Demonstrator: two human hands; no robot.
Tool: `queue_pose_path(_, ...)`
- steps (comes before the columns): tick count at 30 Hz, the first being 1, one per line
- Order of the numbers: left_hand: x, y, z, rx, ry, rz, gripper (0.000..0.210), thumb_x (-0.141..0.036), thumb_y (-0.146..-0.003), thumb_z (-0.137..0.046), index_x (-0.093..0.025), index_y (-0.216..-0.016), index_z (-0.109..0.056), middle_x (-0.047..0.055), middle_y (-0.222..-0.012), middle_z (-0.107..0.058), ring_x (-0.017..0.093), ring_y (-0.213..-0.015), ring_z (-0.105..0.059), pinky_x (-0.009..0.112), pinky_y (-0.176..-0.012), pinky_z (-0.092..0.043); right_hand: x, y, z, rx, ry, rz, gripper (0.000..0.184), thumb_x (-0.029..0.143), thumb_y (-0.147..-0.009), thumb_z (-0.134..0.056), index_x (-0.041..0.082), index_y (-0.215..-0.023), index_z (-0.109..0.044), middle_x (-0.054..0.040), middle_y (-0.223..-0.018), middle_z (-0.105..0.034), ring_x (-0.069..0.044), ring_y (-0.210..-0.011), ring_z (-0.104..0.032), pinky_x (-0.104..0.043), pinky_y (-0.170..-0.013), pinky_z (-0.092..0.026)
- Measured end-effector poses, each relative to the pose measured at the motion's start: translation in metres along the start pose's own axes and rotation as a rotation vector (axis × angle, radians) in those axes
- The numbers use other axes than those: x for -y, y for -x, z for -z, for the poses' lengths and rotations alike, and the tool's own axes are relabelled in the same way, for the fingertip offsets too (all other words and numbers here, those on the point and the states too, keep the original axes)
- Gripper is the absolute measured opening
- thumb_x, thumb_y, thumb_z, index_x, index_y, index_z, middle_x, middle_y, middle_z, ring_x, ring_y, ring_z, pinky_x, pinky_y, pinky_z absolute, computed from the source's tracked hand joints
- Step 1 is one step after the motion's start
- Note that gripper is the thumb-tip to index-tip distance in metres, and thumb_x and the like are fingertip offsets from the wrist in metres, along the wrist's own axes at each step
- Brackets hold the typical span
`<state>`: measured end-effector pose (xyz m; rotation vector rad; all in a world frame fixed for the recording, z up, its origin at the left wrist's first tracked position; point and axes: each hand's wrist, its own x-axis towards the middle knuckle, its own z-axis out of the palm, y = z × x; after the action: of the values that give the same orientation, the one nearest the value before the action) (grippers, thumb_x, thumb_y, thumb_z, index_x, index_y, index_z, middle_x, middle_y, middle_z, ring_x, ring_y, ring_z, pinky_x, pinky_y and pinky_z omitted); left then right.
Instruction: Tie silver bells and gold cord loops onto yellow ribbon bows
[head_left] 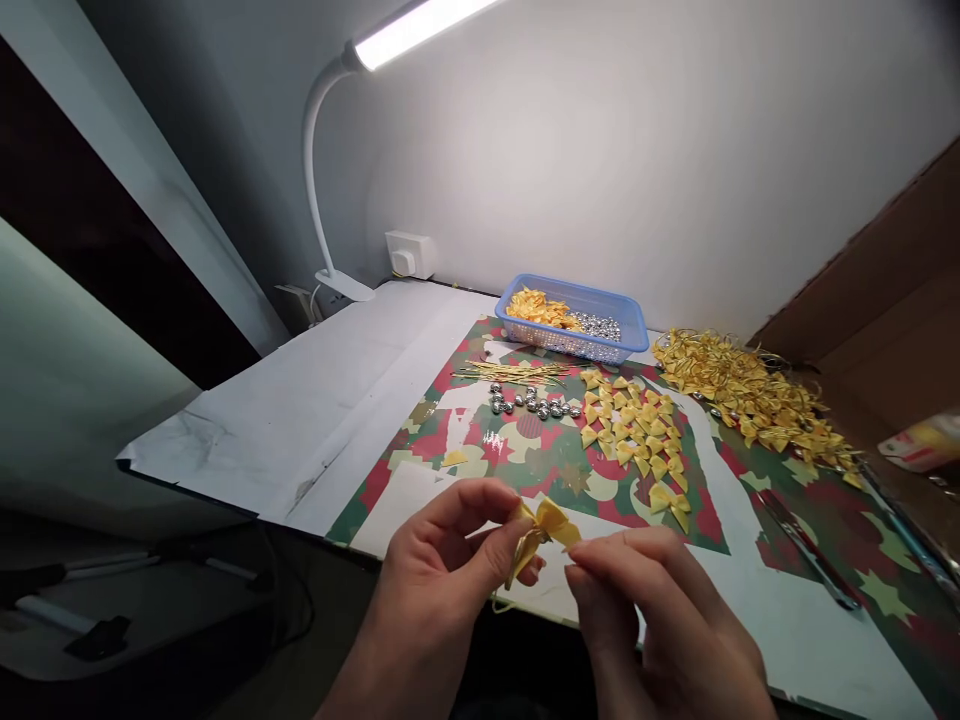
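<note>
Above the table's front edge, my left hand (448,565) pinches a yellow satin ribbon bow (553,520) between thumb and fingers. A thin yellow cord hangs below that hand. My right hand (664,592) is closed in a pinch at the bow's right side, its fingertips at the ribbon's edge; whether it also grips a cord end is hidden. Beyond the hands, several loose yellow bows (632,425) lie in rough rows. Left of them are silver bells or beads (531,402) and a bundle of gold-yellow cords (514,373).
A blue plastic basket (637,330) holds yellow bows and silver beads at the back. A heap of corded bows (742,390) lies right. Tweezers or slim scissors (810,550) rest on the patterned sheet (525,440). A white lamp (309,150) stands at the back left.
</note>
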<state>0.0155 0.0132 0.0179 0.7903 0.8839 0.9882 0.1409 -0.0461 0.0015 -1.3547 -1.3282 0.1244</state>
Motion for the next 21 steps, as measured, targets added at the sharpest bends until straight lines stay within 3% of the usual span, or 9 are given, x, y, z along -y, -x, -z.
queue_pose_path(5, -0.006, 0.003, -0.001, 0.009, 0.098, 0.103, 0.014, -0.023, -0.076, -0.089, -0.023, -0.080, -0.076, -0.002, -0.065, -0.070, 0.012, -0.067, -0.061, 0.018, -0.067, -0.053, -0.006, -0.005, -0.004, 0.039, -0.006, 0.049, 0.022, 0.007, -0.092, -0.062, 0.024, -0.105, -0.067, 0.0009, -0.083, -0.064, -0.008, -0.060, -0.058, -0.019, -0.053, -0.047)
queue_pose_path(11, -0.004, 0.002, -0.002, -0.029, 0.034, 0.048, 0.017, -0.025, -0.072, -0.092, -0.023, -0.076, -0.076, -0.003, -0.065, -0.073, 0.011, -0.063, -0.061, 0.017, -0.064, -0.053, -0.004, -0.006, -0.007, 0.038, -0.032, 0.022, 0.017, 0.008, -0.095, -0.057, 0.024, -0.091, -0.062, 0.0022, -0.080, -0.057, -0.008, -0.056, -0.051, -0.019, -0.052, -0.044)
queue_pose_path(18, 0.002, 0.006, -0.006, -0.124, -0.254, -0.316, 0.014, -0.013, -0.074, -0.083, -0.026, -0.070, -0.078, -0.005, -0.067, -0.074, 0.013, -0.061, -0.066, 0.017, -0.058, -0.055, -0.007, -0.009, -0.002, -0.048, 0.313, 0.231, 0.018, 0.008, -0.096, -0.052, 0.025, -0.097, -0.058, -0.0004, -0.084, -0.063, -0.011, -0.069, -0.061, -0.024, -0.060, -0.046)
queue_pose_path(21, -0.002, 0.011, -0.008, -0.124, -0.392, -0.409, 0.018, -0.010, -0.076, -0.075, -0.027, -0.070, -0.078, -0.004, -0.070, -0.075, 0.014, -0.064, -0.066, 0.018, -0.060, -0.054, -0.008, -0.013, -0.001, -0.062, 0.432, 0.328, 0.018, 0.006, -0.095, -0.055, 0.024, -0.101, -0.058, -0.0008, -0.082, -0.064, -0.013, -0.073, -0.063, -0.025, -0.066, -0.047)
